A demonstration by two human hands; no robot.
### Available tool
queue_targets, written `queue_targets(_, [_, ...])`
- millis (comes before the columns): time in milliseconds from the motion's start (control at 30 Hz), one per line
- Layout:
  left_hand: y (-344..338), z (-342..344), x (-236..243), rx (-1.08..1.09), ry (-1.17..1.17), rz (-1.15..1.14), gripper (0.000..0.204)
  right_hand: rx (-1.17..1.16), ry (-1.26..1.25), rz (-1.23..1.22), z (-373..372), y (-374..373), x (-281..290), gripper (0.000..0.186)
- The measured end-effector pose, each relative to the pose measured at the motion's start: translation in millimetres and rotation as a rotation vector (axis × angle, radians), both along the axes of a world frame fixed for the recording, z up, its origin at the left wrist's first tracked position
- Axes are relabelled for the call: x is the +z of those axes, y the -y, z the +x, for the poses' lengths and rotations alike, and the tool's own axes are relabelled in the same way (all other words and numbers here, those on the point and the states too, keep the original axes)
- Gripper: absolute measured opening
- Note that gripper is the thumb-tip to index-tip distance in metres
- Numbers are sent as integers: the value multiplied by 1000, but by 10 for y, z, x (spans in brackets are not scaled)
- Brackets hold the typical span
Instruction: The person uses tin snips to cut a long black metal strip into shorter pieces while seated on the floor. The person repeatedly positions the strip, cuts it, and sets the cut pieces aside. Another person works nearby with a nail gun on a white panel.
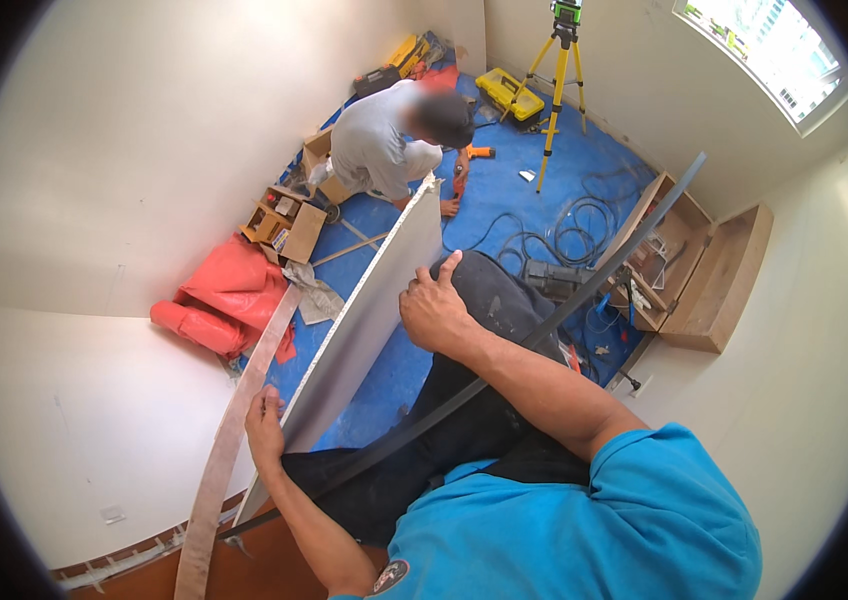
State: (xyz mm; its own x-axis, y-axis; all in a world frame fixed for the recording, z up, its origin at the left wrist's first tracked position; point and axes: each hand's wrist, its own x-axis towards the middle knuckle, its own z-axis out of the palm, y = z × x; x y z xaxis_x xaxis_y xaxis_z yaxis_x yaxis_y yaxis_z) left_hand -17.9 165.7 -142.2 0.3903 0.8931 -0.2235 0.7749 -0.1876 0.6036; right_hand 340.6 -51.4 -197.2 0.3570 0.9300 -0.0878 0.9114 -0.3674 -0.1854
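Observation:
A long white panel [369, 325], like plasterboard with a rough edge, stands on its edge and slants from my left side toward the far middle. My left hand [265, 430] is closed at the panel's top edge near its close end, fingers bunched; the grip is partly hidden. My right hand [436, 305] rests by the panel's right face above my knee, thumb raised away from the fingers. A long dark grey strip [584, 292] crosses the view over my right forearm; what supports it does not show.
A co-worker [379, 140] crouches past the panel's far end, an orange tool nearby. A wooden plank [234, 430] lies left. Red sheeting [234, 290], a carton [284, 222], a yellow tripod [549, 110], a yellow toolbox [511, 93], cables [584, 228] and an open wooden box [714, 270] surround us.

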Motion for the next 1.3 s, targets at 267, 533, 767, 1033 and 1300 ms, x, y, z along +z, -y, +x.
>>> queue_targets(267, [42, 43, 34, -4, 12, 12, 56, 9, -23, -60, 20, -5, 55, 32])
queue_targets(533, [68, 47, 64, -16, -36, 49, 63, -3, -36, -71, 20, -17, 81, 32])
queue_targets(767, [50, 25, 28, -31, -46, 68, 65, 8, -37, -78, 25, -9, 80, 31])
queue_targets(1033, [69, 30, 30, 1, -21, 51, 68, -6, -74, -131, 28, -23, 128, 41])
queue_targets(1300, [50, 11, 5, -5, -7, 54, 67, -13, -89, -54, 21, -7, 127, 30])
